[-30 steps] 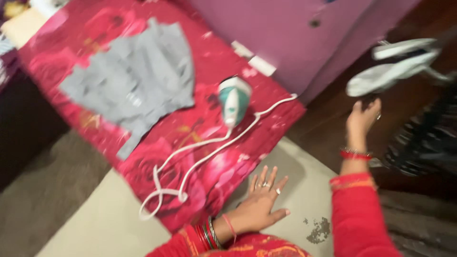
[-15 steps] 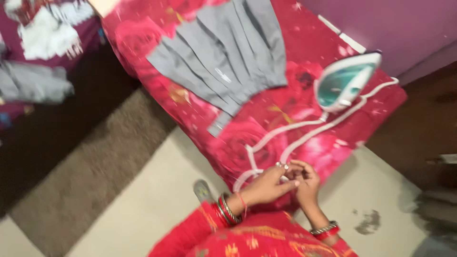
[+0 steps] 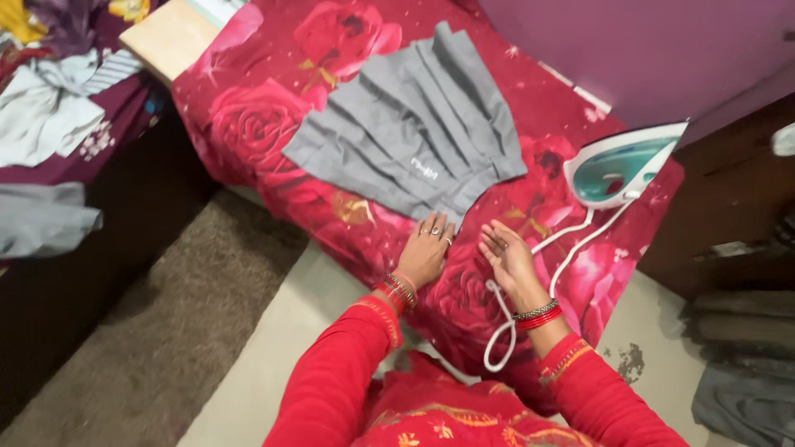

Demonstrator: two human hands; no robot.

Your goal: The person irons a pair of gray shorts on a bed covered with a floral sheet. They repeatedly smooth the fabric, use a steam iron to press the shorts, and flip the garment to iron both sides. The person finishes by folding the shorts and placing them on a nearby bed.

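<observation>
Covering the bed: rose sheet (image 3: 273, 124). Lying mid-sheet: grey skirt (image 3: 414, 132). Standing near right edge: iron (image 3: 621, 170), cord (image 3: 530, 281) over front edge. Flat, open at skirt hem: left hand (image 3: 425, 248). Open, palm-up on cord: right hand (image 3: 507, 258).

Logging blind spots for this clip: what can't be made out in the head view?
- White cord: its lower loop drops over the red rose cloth's edge; plug unseen.
- Iron: its soleplate faces away.
- Pleated grey garment: small white mark too small to read.
- Right hand: edge-on, so contact with the cloth is unclear.
- Left hand: palm hidden underneath.
</observation>
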